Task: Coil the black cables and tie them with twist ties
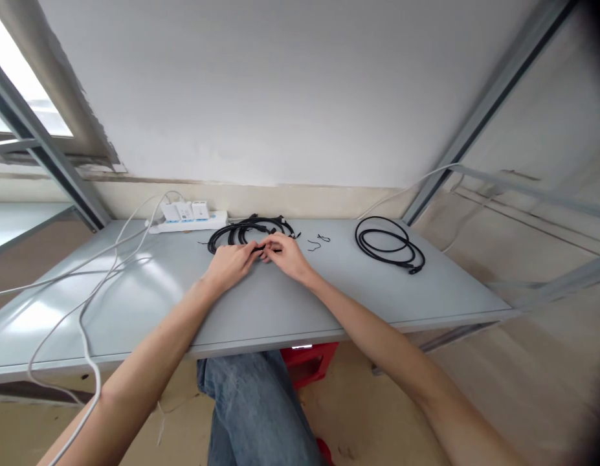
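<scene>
Left hand [232, 262] and right hand [286, 256] are bunched together, pinched onto the near edge of that black cable pile [222, 235]; another black coil's [419, 254] well apart on the surface [280, 304].

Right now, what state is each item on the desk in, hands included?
Left hand: closed on black cables
Right hand: pinched, held part unclear
Black cables: coiled
Right-side cable: loosely coiled, apart
Power strip: flat, adapters plugged in
White cords: loose, trailing
Short black ties: bent, loose
</scene>
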{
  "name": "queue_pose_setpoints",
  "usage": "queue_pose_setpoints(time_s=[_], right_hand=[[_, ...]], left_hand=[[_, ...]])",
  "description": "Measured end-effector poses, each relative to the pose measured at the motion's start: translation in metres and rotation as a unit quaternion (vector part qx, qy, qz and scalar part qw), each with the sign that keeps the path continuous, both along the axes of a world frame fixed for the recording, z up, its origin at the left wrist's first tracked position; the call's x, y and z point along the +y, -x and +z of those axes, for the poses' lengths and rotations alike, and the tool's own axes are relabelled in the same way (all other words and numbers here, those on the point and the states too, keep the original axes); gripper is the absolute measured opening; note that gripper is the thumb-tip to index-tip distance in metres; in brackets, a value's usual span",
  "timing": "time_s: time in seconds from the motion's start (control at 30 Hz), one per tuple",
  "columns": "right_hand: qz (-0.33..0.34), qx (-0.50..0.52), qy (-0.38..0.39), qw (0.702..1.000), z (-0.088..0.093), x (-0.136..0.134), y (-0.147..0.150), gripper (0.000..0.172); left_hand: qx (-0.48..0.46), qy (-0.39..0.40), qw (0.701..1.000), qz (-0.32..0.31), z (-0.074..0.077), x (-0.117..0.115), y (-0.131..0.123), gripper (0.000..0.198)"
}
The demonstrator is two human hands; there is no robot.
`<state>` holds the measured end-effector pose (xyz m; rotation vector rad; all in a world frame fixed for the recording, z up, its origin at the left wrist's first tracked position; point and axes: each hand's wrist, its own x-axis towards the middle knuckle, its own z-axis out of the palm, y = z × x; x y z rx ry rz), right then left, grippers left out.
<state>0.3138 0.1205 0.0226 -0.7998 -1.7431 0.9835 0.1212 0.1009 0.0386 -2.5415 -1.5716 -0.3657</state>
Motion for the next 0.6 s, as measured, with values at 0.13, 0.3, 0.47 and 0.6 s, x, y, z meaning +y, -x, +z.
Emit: queue_pose_setpoints(time_s=[0.13, 0.3, 0.47, 0.6], right_hand=[[0.025, 0.07, 0.047, 0.996, 0.0022, 0.0006, -0.0003, 0.02], [0.058, 0.103, 0.06, 0.991, 0.0072, 0.0011, -0.0018, 0.036], [0.063, 0.079, 0.027, 0.994, 0.008, 0.0006, -0.0032, 0.037], [0.019, 0.035, -0.029, 0.999, 0.0016, -0.0009, -0.004, 0.012]], left_hand=[[-0.035, 0.002, 0.999, -0.009, -0.0007, 0.0007, 0.0, 0.046], [-0.067, 0.01, 0.998, -0.014, -0.0021, 0.0025, 0.0029, 0.045], [-0.103, 0.024, 0.994, -0.021, 0.0029, 0.0008, 0.0029, 0.043], [-0.142, 0.029, 0.989, -0.02, 0.0052, 0.0004, 0.0002, 0.044]])
